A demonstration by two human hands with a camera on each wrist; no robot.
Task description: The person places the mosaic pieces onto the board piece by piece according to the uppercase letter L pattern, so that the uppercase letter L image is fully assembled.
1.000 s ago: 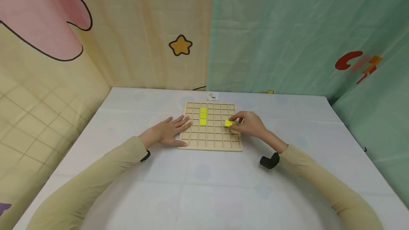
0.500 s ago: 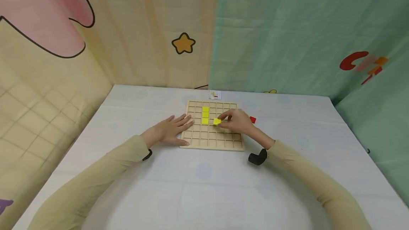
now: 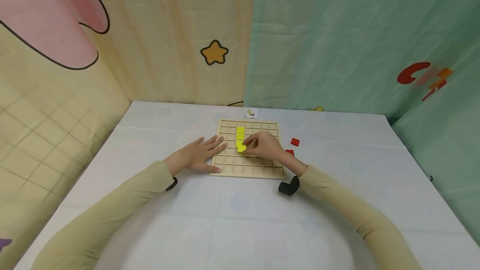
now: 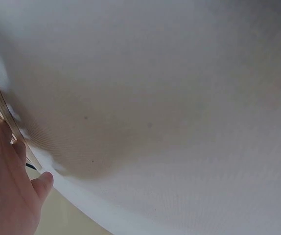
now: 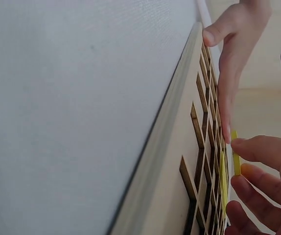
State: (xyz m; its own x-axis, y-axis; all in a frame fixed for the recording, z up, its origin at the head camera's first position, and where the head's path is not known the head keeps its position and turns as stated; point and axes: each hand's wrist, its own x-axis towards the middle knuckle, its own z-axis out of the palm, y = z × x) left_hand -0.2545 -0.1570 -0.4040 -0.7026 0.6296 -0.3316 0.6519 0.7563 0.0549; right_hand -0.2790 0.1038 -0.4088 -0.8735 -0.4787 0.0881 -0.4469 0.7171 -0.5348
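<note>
My right hand [image 3: 265,146] pinches a yellow square tile [image 5: 236,155] between thumb and fingers, just above the wooden grid board [image 3: 225,159]. In the head view this tile hangs over the near end of a column of yellow tiles [image 3: 240,133] set in the board's cells. The right wrist view shows the held tile on edge, slightly apart from the board. My left hand [image 3: 196,154] lies on the board's left edge with its fingers spread and straight; its thumb rests at the near left corner.
Two red tiles, one farther red tile [image 3: 295,142] and one partly hidden by the right wrist [image 3: 290,152], lie right of the board. A small printed grid card [image 3: 251,113] lies behind it. A white cloth [image 3: 240,228] covers the table.
My right hand has carried the yellow tile leftward across the board to the column of yellow tiles. Red tiles at the right have come into view. My left hand stays in place.
</note>
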